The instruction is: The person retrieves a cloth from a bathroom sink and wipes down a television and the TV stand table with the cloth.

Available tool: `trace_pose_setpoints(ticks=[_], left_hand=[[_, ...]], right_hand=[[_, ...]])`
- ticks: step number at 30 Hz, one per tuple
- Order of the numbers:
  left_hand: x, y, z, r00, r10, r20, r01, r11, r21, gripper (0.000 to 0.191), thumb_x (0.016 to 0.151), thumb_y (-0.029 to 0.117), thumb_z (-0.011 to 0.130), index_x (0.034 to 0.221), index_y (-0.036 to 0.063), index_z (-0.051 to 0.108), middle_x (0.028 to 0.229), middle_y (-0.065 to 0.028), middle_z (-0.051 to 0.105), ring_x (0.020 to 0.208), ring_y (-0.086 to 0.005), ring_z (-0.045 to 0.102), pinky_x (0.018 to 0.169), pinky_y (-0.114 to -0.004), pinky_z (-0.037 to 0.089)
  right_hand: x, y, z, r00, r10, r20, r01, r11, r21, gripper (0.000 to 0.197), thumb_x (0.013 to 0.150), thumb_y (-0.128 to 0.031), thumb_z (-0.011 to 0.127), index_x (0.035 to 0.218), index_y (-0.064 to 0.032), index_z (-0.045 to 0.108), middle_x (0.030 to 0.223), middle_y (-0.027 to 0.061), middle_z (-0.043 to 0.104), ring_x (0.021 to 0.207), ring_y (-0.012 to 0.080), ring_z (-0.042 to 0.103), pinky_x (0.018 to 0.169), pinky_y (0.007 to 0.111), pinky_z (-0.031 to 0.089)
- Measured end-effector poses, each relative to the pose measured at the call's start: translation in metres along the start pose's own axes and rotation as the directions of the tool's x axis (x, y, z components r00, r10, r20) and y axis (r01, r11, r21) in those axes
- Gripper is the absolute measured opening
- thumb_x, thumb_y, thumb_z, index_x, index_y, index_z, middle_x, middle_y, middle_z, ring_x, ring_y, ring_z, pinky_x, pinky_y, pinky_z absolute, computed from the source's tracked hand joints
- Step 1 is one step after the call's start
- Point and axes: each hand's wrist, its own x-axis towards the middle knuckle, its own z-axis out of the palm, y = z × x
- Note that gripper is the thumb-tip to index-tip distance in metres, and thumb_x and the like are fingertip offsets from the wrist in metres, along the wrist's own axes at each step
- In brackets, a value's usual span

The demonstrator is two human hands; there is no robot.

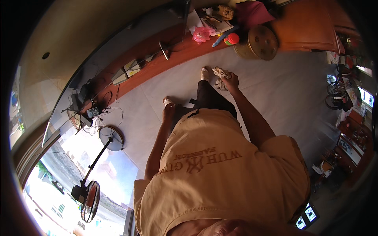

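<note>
A crumpled pale cloth point(221, 75) is gripped in my right hand point(231, 83), held out in front of me above the grey floor point(274, 88). Its folds hang loosely on both sides of my fingers. My left hand point(168, 112) hangs low beside my dark trousers point(214, 97), close to my left shoe point(167, 101) in the picture. The fingers of that hand are small and shadowed, so whether they are curled around anything is unclear. My right shoe point(204, 73) shows just left of the cloth.
Ahead runs a low reddish wooden cabinet point(180, 50) with a large television point(118, 44), a pink jar point(201, 34) and a red-lidded container point(231, 39). A round tin point(245, 48) stands by its front. Loose cables point(113, 110) and a standing fan point(111, 138) are at left; bicycles point(336, 88) at right.
</note>
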Motion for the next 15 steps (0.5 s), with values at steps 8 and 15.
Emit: trace_pose_setpoints(ticks=[8, 15], left_hand=[[0.067, 0.211, 0.092, 0.896, 0.401, 0.191, -0.442, 0.765, 0.467, 0.041, 0.078, 0.024, 0.063, 0.115, 0.0121, 0.051, 0.108, -0.0159, 0.051, 0.096, -0.0332, 0.053, 0.082, -0.043, 0.044], [0.194, 0.307, 0.168, 0.821, 0.506, 0.263, -0.499, 0.415, 0.761, 0.079, 0.069, 0.029, 0.073, 0.135, 0.0251, 0.031, 0.135, -0.0174, 0.029, 0.121, -0.0399, 0.032, 0.089, -0.052, 0.036]], right_hand=[[0.052, 0.076, -0.016, 0.989, -0.102, 0.107, 0.116, 0.985, -0.130, 0.046, 0.058, -0.020, 0.072, 0.094, 0.0038, 0.058, 0.090, 0.0185, 0.061, 0.084, 0.0321, 0.059, 0.075, 0.039, 0.047], [0.080, 0.122, -0.001, 0.996, -0.006, 0.093, 0.005, 1.000, 0.010, 0.047, 0.059, -0.017, 0.071, 0.099, 0.0001, 0.056, 0.094, 0.0188, 0.057, 0.091, 0.0346, 0.054, 0.080, 0.041, 0.044]])
